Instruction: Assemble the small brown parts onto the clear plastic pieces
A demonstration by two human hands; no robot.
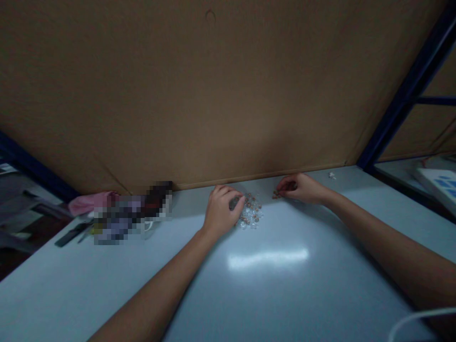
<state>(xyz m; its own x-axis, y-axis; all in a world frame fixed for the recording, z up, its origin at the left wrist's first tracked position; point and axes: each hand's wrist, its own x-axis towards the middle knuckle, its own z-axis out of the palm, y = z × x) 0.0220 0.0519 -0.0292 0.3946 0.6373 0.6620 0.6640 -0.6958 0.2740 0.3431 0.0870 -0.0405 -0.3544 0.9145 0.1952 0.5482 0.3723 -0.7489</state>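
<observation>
Small clear and copper-coloured pieces [252, 209] lie in a loose pile on the pale table [221, 299], near the brown board. My left hand [223, 209] rests at the left side of this pile, its fingers curved round the edge; whether it holds a piece is hidden. To the right of the pile, my right hand [297, 188] pinches at a few small brownish pieces [275, 194] on the table, with thumb and fingertips together.
A brown board [228, 95] stands behind the table between blue frame posts [402, 90]. Pink cloth [90, 203], a dark flat object [69, 236] and blurred items lie at the left. A small white bit [332, 175] sits at the right; a white cable [420, 314] crosses the lower right.
</observation>
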